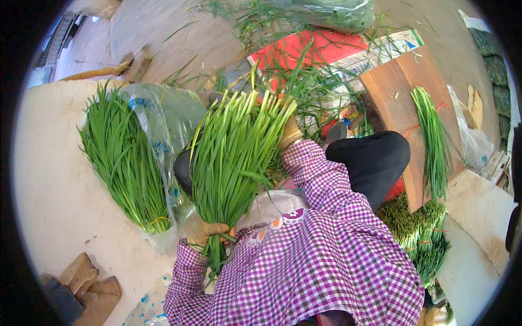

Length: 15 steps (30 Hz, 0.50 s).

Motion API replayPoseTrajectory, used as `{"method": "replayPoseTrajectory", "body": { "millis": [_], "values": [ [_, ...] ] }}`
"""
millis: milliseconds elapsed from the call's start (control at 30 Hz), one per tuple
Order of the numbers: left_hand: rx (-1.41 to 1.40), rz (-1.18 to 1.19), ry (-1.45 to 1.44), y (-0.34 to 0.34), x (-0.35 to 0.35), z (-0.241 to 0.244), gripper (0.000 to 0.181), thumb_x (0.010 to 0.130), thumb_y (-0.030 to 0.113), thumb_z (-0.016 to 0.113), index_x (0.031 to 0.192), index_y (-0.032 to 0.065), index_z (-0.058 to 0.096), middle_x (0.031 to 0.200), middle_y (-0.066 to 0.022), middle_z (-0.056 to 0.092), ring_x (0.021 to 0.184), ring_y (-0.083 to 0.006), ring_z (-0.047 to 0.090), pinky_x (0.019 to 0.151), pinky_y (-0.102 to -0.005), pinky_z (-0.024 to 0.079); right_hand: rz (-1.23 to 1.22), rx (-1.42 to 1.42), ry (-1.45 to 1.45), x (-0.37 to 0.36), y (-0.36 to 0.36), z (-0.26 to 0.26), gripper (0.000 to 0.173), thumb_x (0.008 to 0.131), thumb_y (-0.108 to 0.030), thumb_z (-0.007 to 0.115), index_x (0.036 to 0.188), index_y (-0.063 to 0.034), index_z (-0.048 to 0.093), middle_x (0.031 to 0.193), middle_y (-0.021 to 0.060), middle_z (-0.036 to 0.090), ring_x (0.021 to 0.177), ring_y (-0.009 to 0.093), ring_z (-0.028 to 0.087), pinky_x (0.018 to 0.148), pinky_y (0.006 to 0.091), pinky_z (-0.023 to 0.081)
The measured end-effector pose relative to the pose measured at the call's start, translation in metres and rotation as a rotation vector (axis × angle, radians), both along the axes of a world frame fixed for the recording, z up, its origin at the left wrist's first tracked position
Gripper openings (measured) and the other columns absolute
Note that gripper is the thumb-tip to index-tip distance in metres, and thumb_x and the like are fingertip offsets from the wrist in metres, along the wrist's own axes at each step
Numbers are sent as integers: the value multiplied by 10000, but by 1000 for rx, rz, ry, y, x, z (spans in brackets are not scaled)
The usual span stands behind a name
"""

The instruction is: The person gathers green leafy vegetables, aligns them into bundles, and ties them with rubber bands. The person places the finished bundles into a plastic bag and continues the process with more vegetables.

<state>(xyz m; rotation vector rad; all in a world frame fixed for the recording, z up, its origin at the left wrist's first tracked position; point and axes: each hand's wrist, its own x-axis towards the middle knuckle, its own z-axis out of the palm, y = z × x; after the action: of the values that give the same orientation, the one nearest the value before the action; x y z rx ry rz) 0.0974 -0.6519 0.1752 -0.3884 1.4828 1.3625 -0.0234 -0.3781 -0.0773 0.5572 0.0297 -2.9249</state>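
A big loose bunch of long flat green leaves, probably garlic chives (236, 159), lies across my lap, its pale stem ends pointing away from me. My left hand (206, 232), in a tan glove, grips the narrow leafy end near my body. My right hand (288, 131), also gloved, is at the far right edge of the bunch near the stem ends; its fingers are mostly hidden behind the stems. To the left, a second bunch (126, 163), tied with a yellowish band near its lower end, rests on clear plastic bags with blue print (175, 110).
A wooden board (391, 85) at the right holds a smaller bunch (432, 138). Tied bunches (424, 244) are stacked below it. Loose leaves (310, 93) litter a red and white sack (301, 49). A filled plastic bag (334, 16) stands beyond; crumpled cardboard (98, 297) lies lower left.
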Motion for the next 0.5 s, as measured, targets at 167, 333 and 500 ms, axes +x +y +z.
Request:
{"method": "replayPoseTrajectory", "body": {
  "millis": [167,333,500],
  "values": [
    [-115,122,-305,-54,57,-6,288,829,236,776,982,-2,724,945,-96,725,894,-203,678,774,-363,541,427,214,-103,6,-4,-66,358,1016,-331,536,1201,-34,612,937,73,685,796,250,657,730,427,568],
    [-219,64,-261,-75,95,-26,358,889,308,720,1045,-14,737,1044,-133,733,959,-218,676,922,-356,511,280,716,-543,1,49,-98,371,913,-308,615,1197,-72,653,1047,102,619,793,292,580,698,457,494],
    [-198,-110,-236,-68,94,-18,377,853,153,742,1189,-4,677,1117,-123,720,1028,-226,673,972,-343,508,250,990,-451,-18,128,-79,279,925,-306,656,875,-42,731,733,52,593,465,154,395,438,346,333]
  ]
}}
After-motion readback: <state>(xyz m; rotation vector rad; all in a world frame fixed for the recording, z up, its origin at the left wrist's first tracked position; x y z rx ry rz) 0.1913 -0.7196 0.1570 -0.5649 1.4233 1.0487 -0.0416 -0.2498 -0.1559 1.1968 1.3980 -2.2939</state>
